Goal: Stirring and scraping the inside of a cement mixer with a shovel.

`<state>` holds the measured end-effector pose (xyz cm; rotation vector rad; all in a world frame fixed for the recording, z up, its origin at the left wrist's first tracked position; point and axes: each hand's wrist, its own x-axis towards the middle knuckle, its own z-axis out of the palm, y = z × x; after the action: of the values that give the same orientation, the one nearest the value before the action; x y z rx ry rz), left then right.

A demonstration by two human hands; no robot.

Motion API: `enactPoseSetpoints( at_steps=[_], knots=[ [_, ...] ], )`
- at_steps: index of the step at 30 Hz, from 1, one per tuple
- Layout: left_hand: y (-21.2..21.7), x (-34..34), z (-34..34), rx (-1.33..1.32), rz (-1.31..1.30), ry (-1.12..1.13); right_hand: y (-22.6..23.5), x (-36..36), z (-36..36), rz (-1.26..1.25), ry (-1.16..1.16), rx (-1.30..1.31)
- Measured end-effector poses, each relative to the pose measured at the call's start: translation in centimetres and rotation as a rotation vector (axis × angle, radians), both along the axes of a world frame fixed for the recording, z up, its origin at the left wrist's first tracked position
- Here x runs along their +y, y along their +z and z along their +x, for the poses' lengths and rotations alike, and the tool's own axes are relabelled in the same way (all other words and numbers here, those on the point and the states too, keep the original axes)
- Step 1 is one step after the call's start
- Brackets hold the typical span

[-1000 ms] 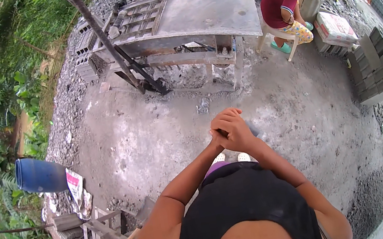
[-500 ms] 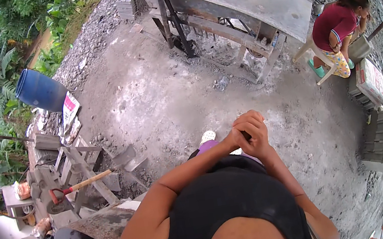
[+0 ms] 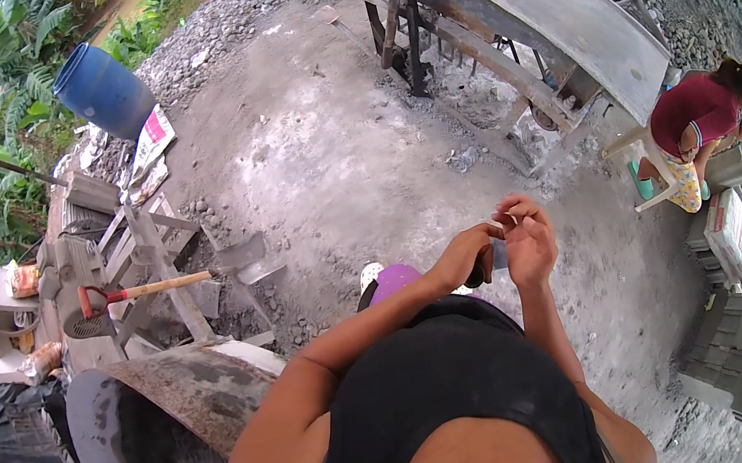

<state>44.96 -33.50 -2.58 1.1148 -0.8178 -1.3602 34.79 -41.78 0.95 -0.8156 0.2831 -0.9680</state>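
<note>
My hands are raised together in front of my waist, just above my shoes. My left hand (image 3: 464, 260) is curled, with a dark patch under its fingers; whether this is a small object or shadow I cannot make out. Beside it, my right hand (image 3: 529, 239) is turned palm inward with its fingers bent and apart, and nothing shows in it. The fingertips of both hands come close together, perhaps touching. To my left, a shovel (image 3: 169, 285) with a wooden shaft and red grip leans across a wooden frame (image 3: 162, 261).
A drum mixer (image 3: 191, 389) with a wide mouth stands close on my left. Farther off are a blue barrel (image 3: 104, 92), a sack (image 3: 151, 150) and a metal-topped work table (image 3: 589, 9). At right, a person (image 3: 696, 118) sits on a chair near stacked blocks (image 3: 737, 337).
My clasped hands have come apart, the right one lifting its fingers away from the left. My view has turned, so the mixer shows more and the seated person sits farther right and lower.
</note>
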Motion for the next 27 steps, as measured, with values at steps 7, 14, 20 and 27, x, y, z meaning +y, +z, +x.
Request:
enactPoseSetpoints(
  at_steps=[7,14,20,27],
  knots=[
    [0.2,3.0,5.0,0.087,-0.022,-0.022,-5.2,-1.2,-2.6,-0.555,0.191,1.165],
    [-1.7,8.7,12.0,0.004,-0.090,-0.124,-6.4,8.3,6.6,-1.023,0.542,1.050],
    [-4.1,12.1,16.2,-0.024,-0.066,-0.130,-17.6,15.2,11.3,-0.423,0.213,0.816],
    [-4.8,15.8,16.3,-0.025,-0.156,-0.268,-11.6,20.9,9.9,-0.527,0.413,1.157]
  ],
)
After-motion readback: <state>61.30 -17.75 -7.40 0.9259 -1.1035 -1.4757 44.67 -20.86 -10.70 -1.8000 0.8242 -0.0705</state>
